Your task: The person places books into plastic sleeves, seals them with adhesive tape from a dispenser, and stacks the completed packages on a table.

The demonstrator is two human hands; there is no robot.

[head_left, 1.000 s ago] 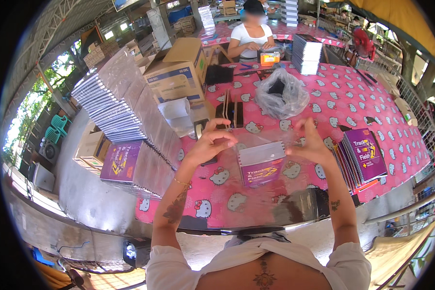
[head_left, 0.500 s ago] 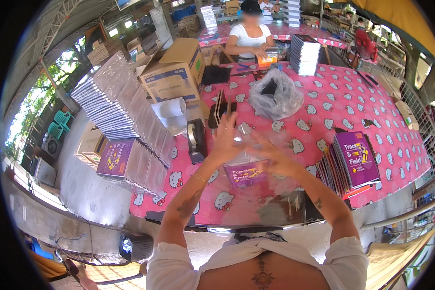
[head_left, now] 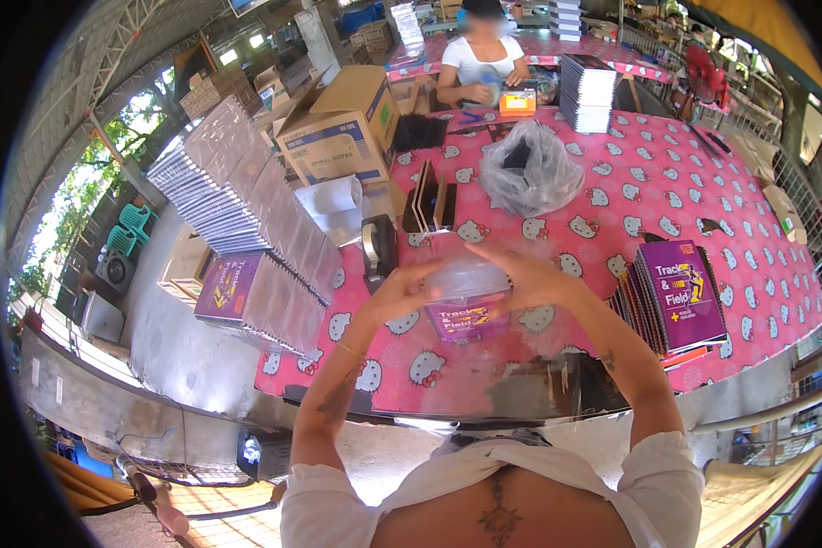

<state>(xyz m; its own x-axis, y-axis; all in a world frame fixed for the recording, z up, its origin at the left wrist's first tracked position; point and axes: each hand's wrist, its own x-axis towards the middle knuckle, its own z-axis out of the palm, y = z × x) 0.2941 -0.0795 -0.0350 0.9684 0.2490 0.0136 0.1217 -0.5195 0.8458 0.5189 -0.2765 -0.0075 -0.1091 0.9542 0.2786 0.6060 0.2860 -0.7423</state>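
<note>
A purple-covered spiral notebook (head_left: 461, 320) lies in front of me under clear plastic film (head_left: 470, 279) that gathers over its far end. My left hand (head_left: 409, 285) is at the film's left side, fingers apart and slightly bent. On the other side my right hand (head_left: 528, 276) spreads its thumb and fingers along the film. Both hands look open, flanking the wrapped notebook; whether the fingertips press on it is hard to tell. Just beyond my left hand stands a black tape dispenser (head_left: 377, 251).
At left rises a tall stack of plastic-wrapped notebooks (head_left: 233, 219) beside a cardboard box (head_left: 338, 137). Notebooks (head_left: 680, 297) lean in a pile at right. A crumpled plastic bag (head_left: 532, 169) sits farther back on the pink table (head_left: 612, 215). Across it, a person (head_left: 481, 64) handles an orange packet (head_left: 519, 100).
My hands have come down and nearer, from spread above the film to its two sides. Across the table, the person's hands have moved off the orange packet, which now stands up.
</note>
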